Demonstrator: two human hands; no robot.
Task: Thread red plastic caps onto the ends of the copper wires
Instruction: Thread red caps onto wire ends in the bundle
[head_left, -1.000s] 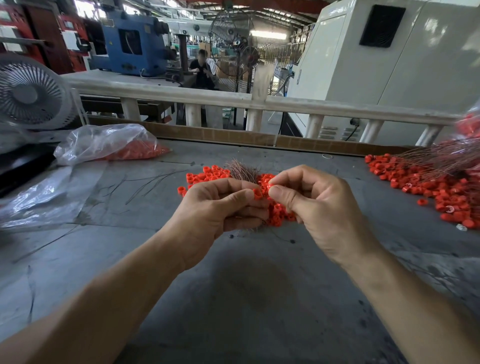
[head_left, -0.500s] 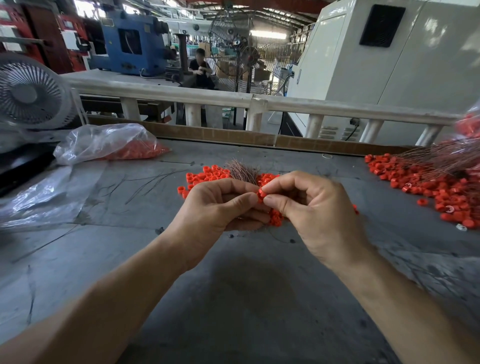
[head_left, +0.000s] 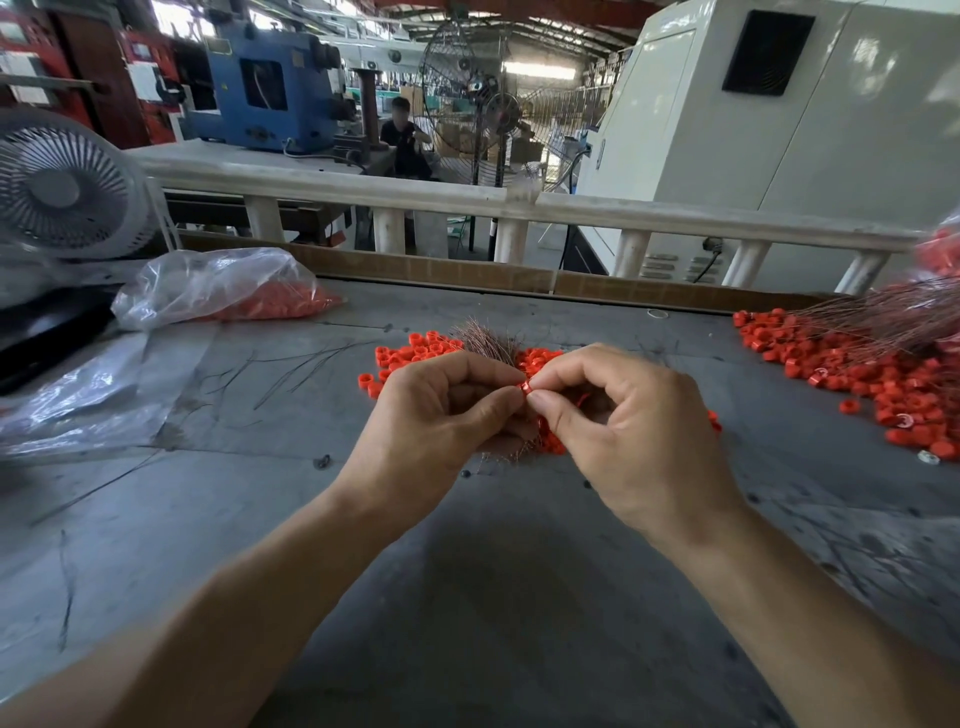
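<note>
Left hand (head_left: 436, 415) grips a bundle of copper wires (head_left: 488, 340) above the table (head_left: 260, 493); right hand (head_left: 623, 426) pinches one red cap (head_left: 524, 387) at the wire ends. Loose caps (head_left: 410, 351) lie beneath, just behind both hands.

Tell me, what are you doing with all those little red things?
A person is putting red caps on thin copper wires. The left hand grips a bundle of copper wires, and the right hand pinches one red cap right at the left fingertips. Loose caps lie on the grey table behind the hands. A pile of capped wires lies to the right, and a bag of caps to the left.
</note>
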